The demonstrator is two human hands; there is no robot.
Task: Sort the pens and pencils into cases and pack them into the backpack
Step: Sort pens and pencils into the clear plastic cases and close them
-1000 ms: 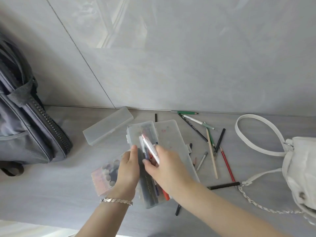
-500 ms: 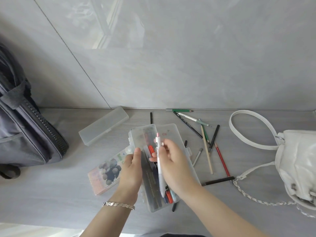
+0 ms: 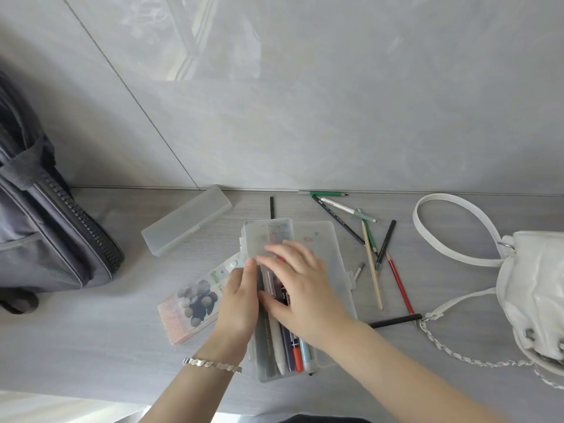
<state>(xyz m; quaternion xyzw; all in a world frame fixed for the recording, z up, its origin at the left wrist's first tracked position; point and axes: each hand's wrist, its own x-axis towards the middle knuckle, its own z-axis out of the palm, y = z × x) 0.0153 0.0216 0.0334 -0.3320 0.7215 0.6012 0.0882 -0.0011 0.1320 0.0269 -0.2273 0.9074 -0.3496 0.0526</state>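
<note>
Pen (image 3: 277, 341) now in case (image 3: 276, 377) (flat)

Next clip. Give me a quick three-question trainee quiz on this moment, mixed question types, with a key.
1. True or false: the backpack lies left of the open case.
2. Where does the right hand rest? A) on the pens in the open case; B) on the backpack; C) on the frosted case.
3. Fill in: the loose pencils lie between the open case and the white ____.

Key: 1 true; 2 A; 3 handbag.
</note>
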